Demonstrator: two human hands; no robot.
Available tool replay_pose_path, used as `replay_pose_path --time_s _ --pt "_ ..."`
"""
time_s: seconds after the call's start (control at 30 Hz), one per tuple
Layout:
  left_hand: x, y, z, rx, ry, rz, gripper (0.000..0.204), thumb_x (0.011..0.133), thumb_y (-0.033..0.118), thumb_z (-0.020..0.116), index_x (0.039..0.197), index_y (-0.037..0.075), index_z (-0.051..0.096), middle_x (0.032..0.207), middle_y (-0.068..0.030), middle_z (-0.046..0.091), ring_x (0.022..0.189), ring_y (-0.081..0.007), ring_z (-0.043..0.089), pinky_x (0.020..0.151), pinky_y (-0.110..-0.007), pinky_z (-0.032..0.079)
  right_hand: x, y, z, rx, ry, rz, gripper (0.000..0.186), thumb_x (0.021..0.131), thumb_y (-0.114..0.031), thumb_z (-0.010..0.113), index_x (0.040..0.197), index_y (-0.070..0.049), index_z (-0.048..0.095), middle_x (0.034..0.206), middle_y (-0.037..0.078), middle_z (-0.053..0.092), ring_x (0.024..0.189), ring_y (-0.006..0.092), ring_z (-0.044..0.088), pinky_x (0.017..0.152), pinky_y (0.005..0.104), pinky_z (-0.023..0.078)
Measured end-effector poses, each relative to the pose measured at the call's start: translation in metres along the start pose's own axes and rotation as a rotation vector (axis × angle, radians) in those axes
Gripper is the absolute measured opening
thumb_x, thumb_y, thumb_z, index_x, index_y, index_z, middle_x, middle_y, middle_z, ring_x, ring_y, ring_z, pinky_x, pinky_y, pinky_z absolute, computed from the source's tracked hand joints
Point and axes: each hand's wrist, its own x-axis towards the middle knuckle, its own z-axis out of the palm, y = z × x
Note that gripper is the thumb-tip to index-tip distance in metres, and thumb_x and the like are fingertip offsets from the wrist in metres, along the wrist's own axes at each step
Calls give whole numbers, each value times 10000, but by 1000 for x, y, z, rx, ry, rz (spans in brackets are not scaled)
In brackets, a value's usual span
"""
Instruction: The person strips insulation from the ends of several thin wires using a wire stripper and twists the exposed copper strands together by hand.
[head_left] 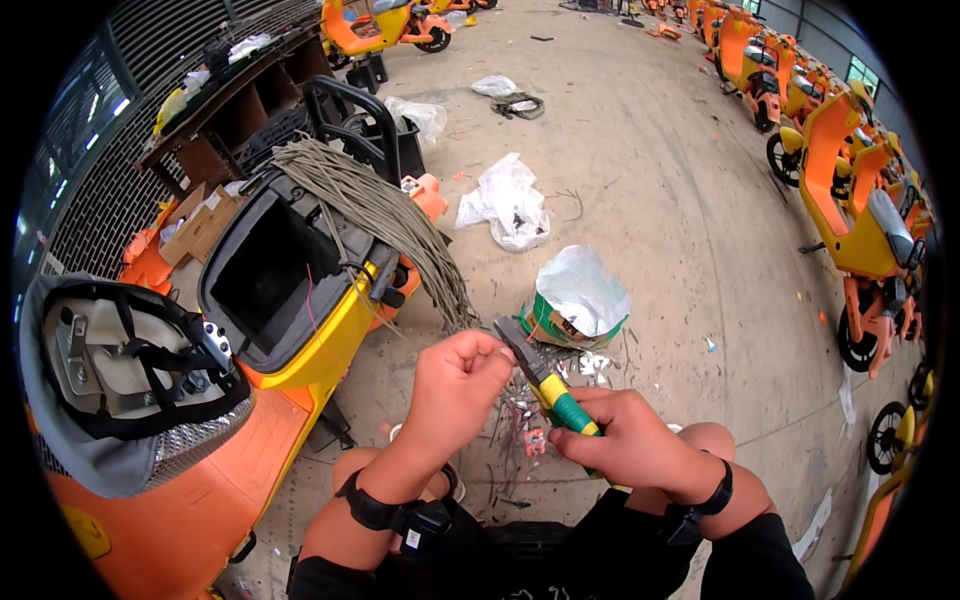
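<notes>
My right hand (pixel 630 440) is wrapped around the green and yellow handles of a pair of pliers (pixel 550 388), whose dark jaws point up and to the left. Close beside those jaws, my left hand (pixel 455 385) is closed in a pinch. Whatever sits between its fingertips is too small to make out. To the left, a bundle of grey-green cables (pixel 375 205) drapes over the rim of an open black storage box (pixel 270 270) on a yellow and orange scooter (pixel 340 335). A thin red wire hangs inside that box.
An upturned scooter seat (pixel 140 385) lies at left. Ahead stands a green bucket (pixel 545 325) with a white bag (pixel 585 285) in it. Wire scraps (pixel 515 420) litter the floor between my feet. Another white plastic bag (pixel 510 205) lies farther off. Scooters (pixel 850 200) line the right side.
</notes>
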Motion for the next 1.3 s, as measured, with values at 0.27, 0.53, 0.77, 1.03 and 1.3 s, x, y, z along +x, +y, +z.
replay_pose_path --time_s 0.27,0.53,0.77,1.03,1.3 --pt "0 3 1 -156 -46 -63 97 941 62 617 888 -15 643 617 52 501 474 -9 328 438 -212 235 -1 3 -8 169 -116 80 178 905 -145 679 946 27 665 899 20 640 759 91 585 679 264 482" --pt "0 3 -6 -256 -135 -98 117 959 100 621 922 -4 658 693 51 560 538 2 404 465 -197 287 0 2 -15 352 -212 199 249 933 -134 647 1112 38 670 883 37 676 786 96 627 718 266 518" --pt "-1 4 -8 -317 -152 -136 142 972 122 615 917 -5 647 669 57 520 510 -6 353 460 -205 264 1 4 -16 477 -275 259 319 972 -128 595 1240 43 622 965 72 712 848 112 661 796 270 533" --pt "0 6 -7 -385 -126 -168 139 967 108 601 894 -9 619 551 51 406 424 -43 268 432 -248 203 2 6 -15 663 -309 319 308 976 -116 584 1223 64 622 973 116 720 879 147 687 801 274 534" --pt "1 7 -12 -497 -211 -189 142 986 131 590 940 4 633 573 65 420 450 -33 283 457 -237 228 2 4 -18 769 -378 326 328 988 -117 542 1256 65 589 1074 176 704 953 210 701 807 288 535"
